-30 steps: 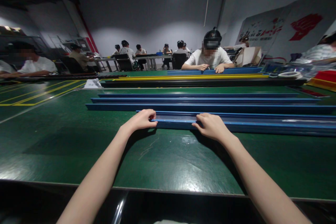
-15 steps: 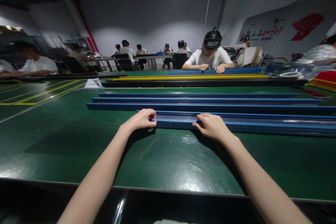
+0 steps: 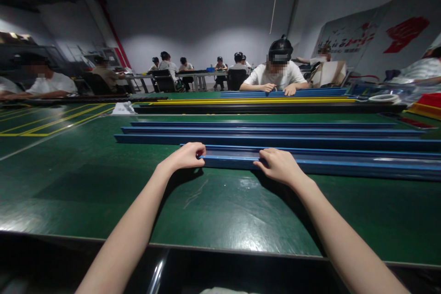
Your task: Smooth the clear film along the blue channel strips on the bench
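Observation:
A long blue channel strip (image 3: 344,161) lies across the green table (image 3: 86,183), running off to the right. My left hand (image 3: 186,156) is closed on its left end, fingers curled over the tip. My right hand (image 3: 279,165) grips the same strip a little further along, fingers wrapped over its near edge. Both forearms reach forward from the table's near edge.
Behind the held strip lie three more blue strips (image 3: 262,132), then black and yellow strips (image 3: 248,101). A person in a white shirt (image 3: 275,76) sits across the table. Other people sit at the left and at far tables. A tape roll (image 3: 381,98) and red tray (image 3: 427,103) lie at right.

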